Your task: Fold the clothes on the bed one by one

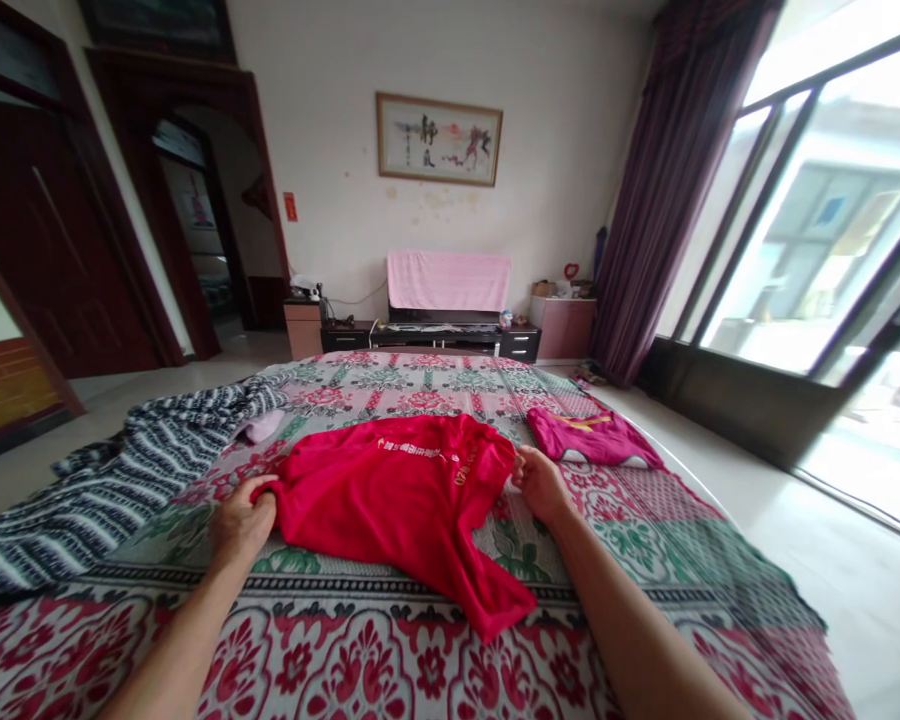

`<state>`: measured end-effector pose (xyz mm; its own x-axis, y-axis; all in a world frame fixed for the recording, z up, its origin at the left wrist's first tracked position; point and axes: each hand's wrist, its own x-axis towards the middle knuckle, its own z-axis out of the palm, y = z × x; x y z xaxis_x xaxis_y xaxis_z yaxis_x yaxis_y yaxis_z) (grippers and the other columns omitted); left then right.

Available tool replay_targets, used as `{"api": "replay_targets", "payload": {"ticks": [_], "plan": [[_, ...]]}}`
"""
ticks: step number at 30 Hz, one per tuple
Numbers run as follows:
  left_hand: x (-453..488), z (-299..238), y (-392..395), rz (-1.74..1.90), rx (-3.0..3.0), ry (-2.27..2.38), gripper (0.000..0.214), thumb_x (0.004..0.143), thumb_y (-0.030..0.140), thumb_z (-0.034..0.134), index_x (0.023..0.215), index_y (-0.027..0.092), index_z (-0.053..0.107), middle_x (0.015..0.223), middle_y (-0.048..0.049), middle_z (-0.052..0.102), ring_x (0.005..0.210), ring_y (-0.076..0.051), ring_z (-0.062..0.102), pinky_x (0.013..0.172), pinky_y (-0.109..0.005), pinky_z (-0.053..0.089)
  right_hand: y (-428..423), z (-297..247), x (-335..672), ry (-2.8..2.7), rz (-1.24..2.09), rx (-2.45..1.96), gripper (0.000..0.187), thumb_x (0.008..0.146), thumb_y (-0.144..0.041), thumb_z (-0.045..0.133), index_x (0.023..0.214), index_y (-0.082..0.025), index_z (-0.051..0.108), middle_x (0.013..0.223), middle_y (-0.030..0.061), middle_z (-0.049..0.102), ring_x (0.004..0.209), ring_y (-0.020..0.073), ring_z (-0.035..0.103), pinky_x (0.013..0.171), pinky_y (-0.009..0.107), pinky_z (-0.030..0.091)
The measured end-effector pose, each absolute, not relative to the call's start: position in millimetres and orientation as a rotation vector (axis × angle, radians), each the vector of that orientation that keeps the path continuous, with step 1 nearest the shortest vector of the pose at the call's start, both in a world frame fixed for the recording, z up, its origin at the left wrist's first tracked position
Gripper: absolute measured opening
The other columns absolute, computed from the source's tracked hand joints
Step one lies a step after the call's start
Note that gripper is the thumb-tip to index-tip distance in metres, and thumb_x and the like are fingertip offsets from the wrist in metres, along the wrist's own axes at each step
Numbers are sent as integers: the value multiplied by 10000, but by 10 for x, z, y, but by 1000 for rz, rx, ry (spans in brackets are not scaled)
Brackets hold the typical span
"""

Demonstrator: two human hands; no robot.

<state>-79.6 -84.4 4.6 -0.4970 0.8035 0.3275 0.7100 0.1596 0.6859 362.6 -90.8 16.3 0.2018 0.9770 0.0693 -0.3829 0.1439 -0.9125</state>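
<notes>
While both arms reach out over the bed (390, 650), the red T-shirt (390, 490) lies spread near the middle of its flowered cover, with a line of pale print across the chest and one lower corner trailing toward the near edge. The cloth is rumpled rather than flat, with folds gathering toward each side. The left hand (244, 520) is closed on a bunch of fabric at the shirt's left edge. The right hand (541, 483) pinches the right sleeve edge between narrowed fingers. Just beyond the right hand, apart from the shirt, a smaller magenta garment (592, 437) with a yellow mark lies on the cover. A black-and-white striped blanket (120, 470) is heaped along the bed's left side. Against the far wall a low dark cabinet (521, 345) has its drawers closed, so their contents cannot be seen. A pink towel (448, 280) drapes over what stands on it, and a pink cupboard (566, 328) beside it carries small items too distant to tell.
</notes>
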Motion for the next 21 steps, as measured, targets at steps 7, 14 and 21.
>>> {"api": "replay_targets", "payload": {"ticks": [7,14,21], "plan": [[-787,37,-827,1234,1484,2336,305,694,216,522,921,225,726,531,-14,553,503,-171,466,543,-290,390,-945,174,3548,-1332,1009,-1206,193,625,-288,587,784,-180,608,593,-28,560,538,114,485,516,228,379],[-799,12,-826,1221,1476,2325,324,704,229,523,962,218,719,545,-13,550,516,-179,472,534,-292,391,-1017,281,3671,-1699,1160,-1305,397,582,-188,551,960,-152,667,474,-79,483,411,67,363,427,193,265],[-772,32,-841,1268,1513,2327,313,692,223,523,929,214,728,617,-32,614,579,-185,518,576,-286,419,-1186,623,3506,-1906,1202,-1293,268,681,-310,665,917,-190,703,696,-8,647,572,107,531,508,212,395]]}}
